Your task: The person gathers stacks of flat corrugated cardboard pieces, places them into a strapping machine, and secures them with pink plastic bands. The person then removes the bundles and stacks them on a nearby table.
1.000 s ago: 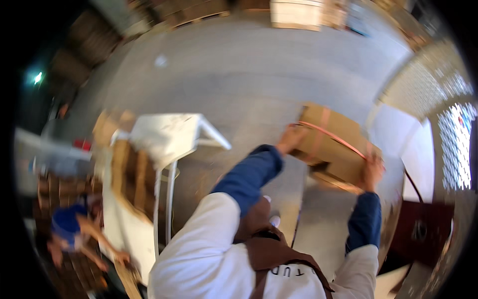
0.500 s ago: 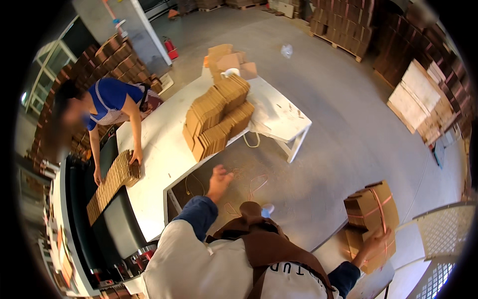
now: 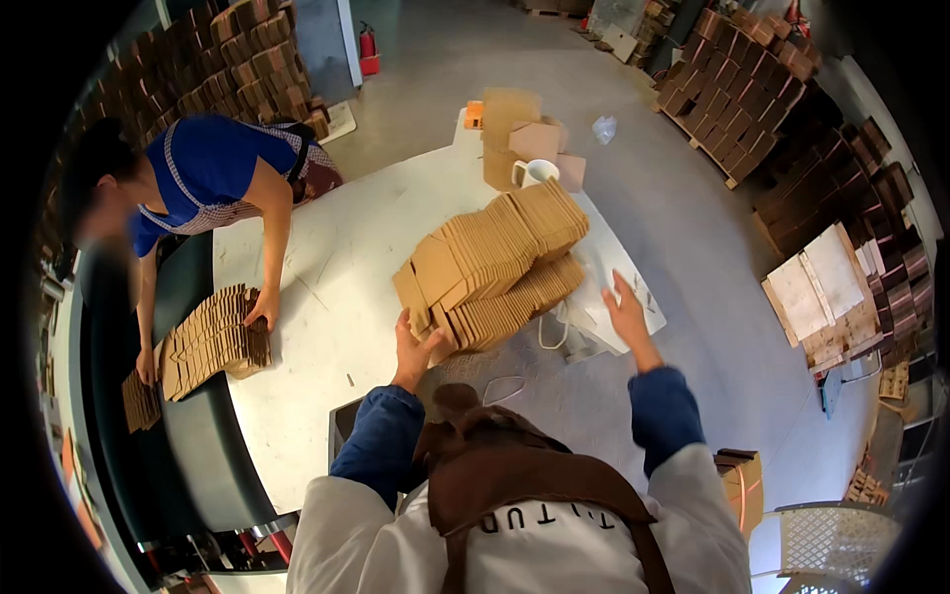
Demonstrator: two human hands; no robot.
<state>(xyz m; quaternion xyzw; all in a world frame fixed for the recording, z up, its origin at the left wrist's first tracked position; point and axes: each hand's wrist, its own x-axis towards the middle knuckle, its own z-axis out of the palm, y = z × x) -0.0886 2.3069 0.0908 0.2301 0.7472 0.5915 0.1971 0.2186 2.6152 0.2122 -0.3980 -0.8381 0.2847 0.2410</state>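
Observation:
Two rows of folded cardboard pieces lie on the white table in front of me, the upper row (image 3: 485,247) on top of the lower row (image 3: 510,312). At the near left end of these rows is my left hand (image 3: 414,354), its fingers apart and its fingertips at the cardboard; whether they press on it I cannot tell. My right hand (image 3: 631,319) hovers off the right end of the rows, fingers spread, with nothing in it. Behind me to the right, a strapped cardboard bundle (image 3: 742,485) shows partly past my sleeve.
On the left a co-worker (image 3: 223,173) in blue handles a row of cardboard (image 3: 213,342) on a dark conveyor (image 3: 203,445). The white table (image 3: 307,287) also carries a white mug (image 3: 537,173) and upright cardboard sheets (image 3: 510,119). Stacked cardboard on pallets (image 3: 737,79) stands far right.
My right hand has left the strapped bundle and swung forward to the table's right side. My left hand has come to the cardboard rows. My view has turned and moved nearer the table.

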